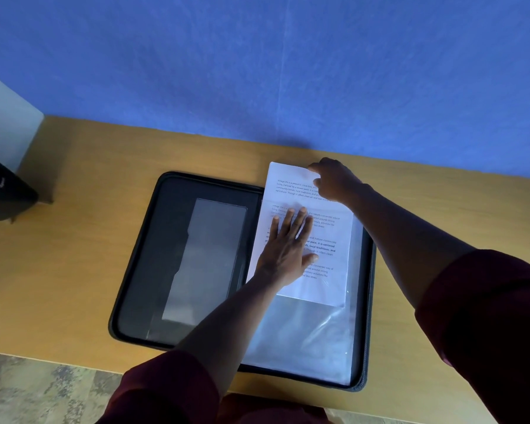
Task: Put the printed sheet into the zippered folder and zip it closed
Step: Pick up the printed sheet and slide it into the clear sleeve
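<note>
Head view: a black zippered folder (141, 249) lies open flat on a wooden table (83, 166), its spine running from twelve to six o'clock. The left half shows dark inner pockets and a grey clear-plastic window (205, 258). The right half carries a clear plastic sleeve (306, 338), glossy and slightly wrinkled toward its five o'clock corner.

The printed sheet (328, 228) sits partly inside that sleeve. Its lower edge is well down under the plastic, about halfway along the right half, and its top end sticks out past the folder's twelve o'clock edge onto the table. Paragraphs of black text cover it, some lines bold.

The left hand (288, 246) lies flat on the sheet and sleeve, fingers straight and spread, pointing toward twelve o'clock, thumb out toward three o'clock. It presses down and grips nothing.

The right hand (334, 179) is at the sheet's top right corner, at one o'clock from the left hand. Its fingers curl over the paper's upper edge and pinch it against the thumb.

Both forearms come in from the six and four o'clock sides, in dark maroon sleeves (487, 325). A blue wall (257, 62) rises behind the table. At nine o'clock, a dark object (6, 197) rests at the table's edge, too cropped to identify. Patterned flooring (43, 390) shows at seven o'clock.
</note>
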`<state>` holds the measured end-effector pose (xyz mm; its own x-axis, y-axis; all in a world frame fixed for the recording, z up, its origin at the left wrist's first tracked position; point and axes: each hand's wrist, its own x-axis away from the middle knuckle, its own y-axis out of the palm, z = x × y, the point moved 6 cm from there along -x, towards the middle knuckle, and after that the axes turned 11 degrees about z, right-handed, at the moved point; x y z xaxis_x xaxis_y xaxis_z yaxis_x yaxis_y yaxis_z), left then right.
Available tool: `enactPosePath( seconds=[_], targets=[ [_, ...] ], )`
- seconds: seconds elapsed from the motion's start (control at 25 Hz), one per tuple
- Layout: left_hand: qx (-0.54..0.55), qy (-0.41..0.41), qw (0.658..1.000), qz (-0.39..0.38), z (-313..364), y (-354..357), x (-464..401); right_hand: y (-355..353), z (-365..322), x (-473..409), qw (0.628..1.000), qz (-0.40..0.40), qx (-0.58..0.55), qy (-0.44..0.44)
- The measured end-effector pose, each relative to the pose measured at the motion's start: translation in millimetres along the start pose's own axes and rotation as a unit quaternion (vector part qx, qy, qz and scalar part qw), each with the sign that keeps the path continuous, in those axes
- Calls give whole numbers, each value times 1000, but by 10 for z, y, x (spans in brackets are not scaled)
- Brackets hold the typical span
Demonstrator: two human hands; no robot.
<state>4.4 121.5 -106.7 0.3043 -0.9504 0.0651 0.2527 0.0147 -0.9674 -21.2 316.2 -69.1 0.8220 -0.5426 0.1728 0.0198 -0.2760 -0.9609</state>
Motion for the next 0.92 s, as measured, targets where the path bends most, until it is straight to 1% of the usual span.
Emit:
enactPosePath(
  seconds=[0.2,0.4,0.52,0.72,0.84,0.92],
  targets=[
    [0,2,1000,-1,4,-7,5,-44,-22,49,999,11,-31,7],
    [0,0,1000,-4,11,-31,5,-88,-106,180,998,33,-44,-7],
    [-7,2,1000,-8,15,-41,0,-57,-125,250,999,22,-47,-1],
    [-9,-4,1000,-12,20,-49,-13,13,-204,382,999,8,-20,-34],
    [-5,-3,1000,-10,37,-50,-9,28,-237,407,999,3,-10,-33],
    [-5,-2,1000,-8,37,-47,-5,28,-276,396,999,6,-22,-28]
  ],
)
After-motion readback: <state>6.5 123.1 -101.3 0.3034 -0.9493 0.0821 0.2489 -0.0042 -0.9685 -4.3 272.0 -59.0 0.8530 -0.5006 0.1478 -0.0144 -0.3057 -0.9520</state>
